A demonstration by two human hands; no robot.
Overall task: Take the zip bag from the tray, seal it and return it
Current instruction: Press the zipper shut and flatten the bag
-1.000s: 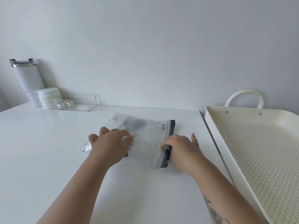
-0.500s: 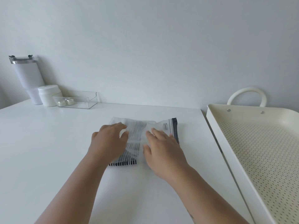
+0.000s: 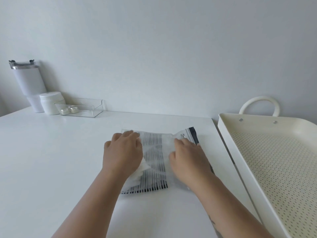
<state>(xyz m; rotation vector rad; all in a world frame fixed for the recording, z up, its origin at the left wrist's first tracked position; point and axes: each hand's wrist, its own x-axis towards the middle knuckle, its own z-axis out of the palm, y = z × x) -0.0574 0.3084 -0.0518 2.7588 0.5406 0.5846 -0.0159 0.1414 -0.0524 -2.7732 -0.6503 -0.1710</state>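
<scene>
A clear zip bag with black stripes and a dark zip strip along its right edge lies flat on the white table. My left hand rests palm down on the bag's left part, fingers spread. My right hand presses flat on the bag's right part, fingertips close to the zip strip. Both hands cover much of the bag. The cream perforated tray with a loop handle stands to the right of the bag, nothing visible inside it.
At the back left stand a white tumbler, a white jar and a clear plastic bin holding two small jars. The white table meets a plain wall behind; its right edge runs along the tray.
A second ago my right hand pinched the zip strip at the bag's near right edge; now it lies flat on the bag. The bag has been laid flat and the striped side shows.
</scene>
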